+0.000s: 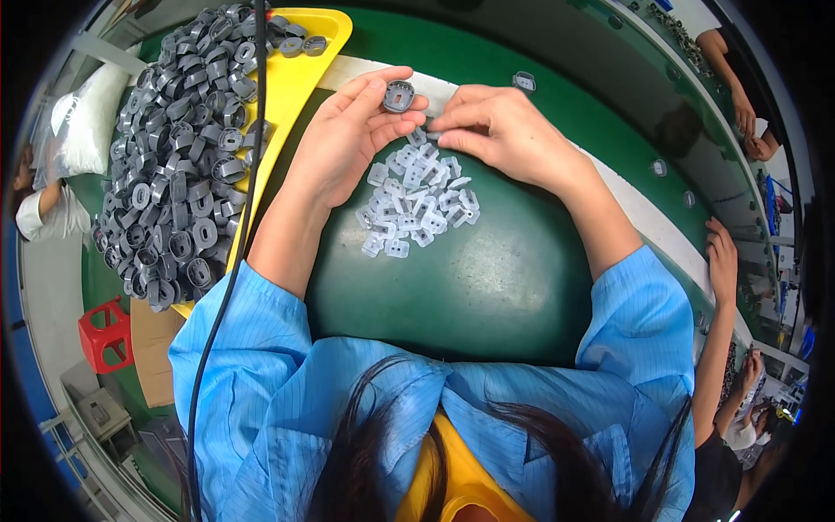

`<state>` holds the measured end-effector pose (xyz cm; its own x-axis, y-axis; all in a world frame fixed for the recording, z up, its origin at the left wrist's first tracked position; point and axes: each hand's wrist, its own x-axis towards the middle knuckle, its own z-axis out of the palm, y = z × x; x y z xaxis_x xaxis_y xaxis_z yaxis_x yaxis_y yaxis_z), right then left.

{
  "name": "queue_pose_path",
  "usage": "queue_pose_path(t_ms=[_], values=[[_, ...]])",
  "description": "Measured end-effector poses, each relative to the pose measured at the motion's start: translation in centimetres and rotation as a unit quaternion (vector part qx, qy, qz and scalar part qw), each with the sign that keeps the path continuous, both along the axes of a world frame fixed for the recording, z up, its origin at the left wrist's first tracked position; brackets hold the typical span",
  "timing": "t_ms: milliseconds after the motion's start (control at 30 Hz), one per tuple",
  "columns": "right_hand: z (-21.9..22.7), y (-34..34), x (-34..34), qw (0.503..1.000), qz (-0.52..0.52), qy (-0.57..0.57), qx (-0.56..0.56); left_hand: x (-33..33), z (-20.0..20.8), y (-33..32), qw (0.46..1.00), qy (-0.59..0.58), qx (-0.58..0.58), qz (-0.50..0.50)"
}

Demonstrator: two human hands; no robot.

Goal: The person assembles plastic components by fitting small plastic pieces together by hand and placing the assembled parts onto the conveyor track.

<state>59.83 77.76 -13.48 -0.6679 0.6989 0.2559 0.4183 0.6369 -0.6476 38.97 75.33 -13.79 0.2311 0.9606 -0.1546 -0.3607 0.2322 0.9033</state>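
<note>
My left hand [346, 130] holds a small dark grey oval plastic housing [399, 97] between thumb and fingers, its hollow side facing up. Close beside it, my right hand [504, 126] has its thumb and fingers pinched together above the work surface. A small piece seems to be at those fingertips, but it is too hidden to name. Just below both hands lies a loose heap of translucent white plastic pieces [417, 204], each a small plate with holes, on the green tabletop [487, 287].
At the left, a yellow tray [335, 30] bears a big pile of grey housings [174, 174]. A black cable [228, 300] hangs across the left side. Beyond a white strip, a green belt carries a few housings [524, 82]. Another person's arm [722, 270] reaches in at the right.
</note>
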Motion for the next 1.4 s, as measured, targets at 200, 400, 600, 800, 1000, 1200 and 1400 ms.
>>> queue_pose_path(t_ms=[200,400,600,800,1000,1200,1400], values=[[2.2,0.2,-0.1,0.939,-0.122,0.201,-0.253,1.5,-0.4,-1.0,0.988,0.108,0.104,0.036],[1.9,-1.4,-1.2,0.982,-0.133,0.115,-0.070,2.7,-0.3,-1.6,0.918,0.313,0.242,0.041],[2.1,-1.3,-0.7,0.983,-0.043,0.068,0.163,0.4,0.2,-1.5,0.964,0.183,0.176,-0.078],[1.8,-1.1,-0.9,0.980,0.031,0.059,0.189,-0.1,0.9,-1.4,0.938,0.269,0.188,-0.114],[2.6,-1.7,-1.4,0.989,-0.061,0.130,0.025,0.6,-0.3,-0.9,0.919,0.314,0.235,0.035],[-0.1,-1.9,-3.0,0.913,-0.150,0.300,-0.231,2.6,-0.3,-1.2,0.842,0.415,0.311,0.145],[0.2,-2.2,-2.9,0.870,-0.123,0.331,-0.344,2.7,-0.6,-1.7,0.778,0.460,0.388,0.180]])
